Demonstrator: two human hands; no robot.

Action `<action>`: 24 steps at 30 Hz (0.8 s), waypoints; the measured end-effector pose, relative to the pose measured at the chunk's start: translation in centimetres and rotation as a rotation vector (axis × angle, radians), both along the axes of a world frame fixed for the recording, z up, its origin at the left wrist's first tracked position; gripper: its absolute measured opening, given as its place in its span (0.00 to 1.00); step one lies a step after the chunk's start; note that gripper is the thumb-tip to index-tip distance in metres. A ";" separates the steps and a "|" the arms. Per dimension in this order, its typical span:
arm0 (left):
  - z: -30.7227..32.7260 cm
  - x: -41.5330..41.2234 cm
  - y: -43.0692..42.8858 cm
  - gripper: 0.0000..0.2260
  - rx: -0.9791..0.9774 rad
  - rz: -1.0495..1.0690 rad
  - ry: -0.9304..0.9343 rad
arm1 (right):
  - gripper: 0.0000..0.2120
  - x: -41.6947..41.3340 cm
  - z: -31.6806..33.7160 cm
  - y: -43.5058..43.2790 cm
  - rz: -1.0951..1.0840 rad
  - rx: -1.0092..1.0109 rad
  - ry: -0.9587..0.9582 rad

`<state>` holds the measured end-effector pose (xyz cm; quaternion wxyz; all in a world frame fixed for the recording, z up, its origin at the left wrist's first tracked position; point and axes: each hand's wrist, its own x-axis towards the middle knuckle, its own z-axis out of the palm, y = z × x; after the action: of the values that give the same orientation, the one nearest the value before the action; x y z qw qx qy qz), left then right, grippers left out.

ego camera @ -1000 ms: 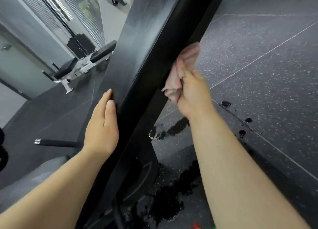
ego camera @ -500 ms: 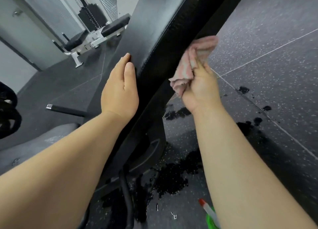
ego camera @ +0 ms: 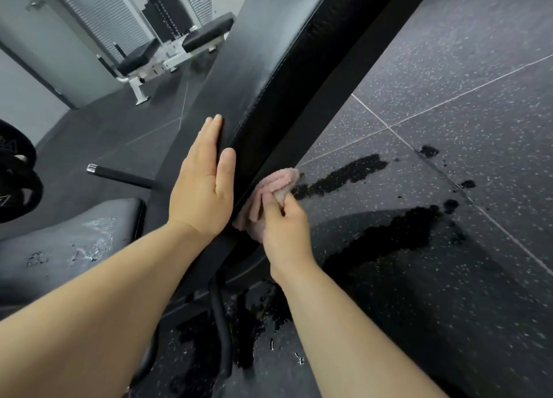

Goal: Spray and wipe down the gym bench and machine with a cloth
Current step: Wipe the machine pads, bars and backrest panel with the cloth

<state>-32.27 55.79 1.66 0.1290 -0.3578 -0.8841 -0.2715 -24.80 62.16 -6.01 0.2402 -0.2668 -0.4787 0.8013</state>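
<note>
Since the earlier frames, the right hand (ego camera: 284, 233) has travelled down the side edge of the backrest pad (ego camera: 269, 53). It has carried the cloth (ego camera: 279, 180) from a point above the left hand (ego camera: 203, 185) to the lower end of the pad.

1. Right hand: the grip is clamped on the cloth. The fingers and thumb are curled round the bunched pink fabric and press it against the pad's stitched side edge.
2. Left hand: the grip is unclenched and holds nothing. The fingers are straight and together, and the palm lies flat on the pad's upper face, just beside the right hand.
3. Backrest pad: black and inclined, it runs from the lower centre to the upper right.
4. Seat pad (ego camera: 74, 242): it lies at lower left, with pale wet streaks on its surface.
5. Floor (ego camera: 449, 104): dark speckled tiles carry wet patches (ego camera: 344, 176) beside and below the cloth.
6. Background: a second bench (ego camera: 179, 47) stands at upper left, well apart from the hands. A black bar handle (ego camera: 119, 176) projects left of the backrest pad.
</note>
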 end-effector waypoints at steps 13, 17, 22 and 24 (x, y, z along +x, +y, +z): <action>0.8 0.1 -0.3 0.23 0.011 -0.064 -0.127 | 0.07 -0.6 -1.3 -1.1 0.133 -0.211 0.118; 0.0 -0.2 -2.2 0.23 0.017 -0.001 -0.213 | 0.04 -1.3 -1.0 1.6 0.229 -0.530 0.384; -1.2 -1.0 -5.2 0.24 -0.025 0.027 -0.305 | 0.12 -2.7 -2.1 -0.4 0.216 -0.634 0.440; -1.3 -1.4 -5.4 0.24 -0.029 -0.003 -0.291 | 0.09 -2.9 -2.7 -1.5 0.232 -0.650 0.429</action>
<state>-33.64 50.36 0.36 -0.0063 -0.3179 -0.8967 -0.3080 -27.73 60.65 -8.66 0.1456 -0.0997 -0.1664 0.9701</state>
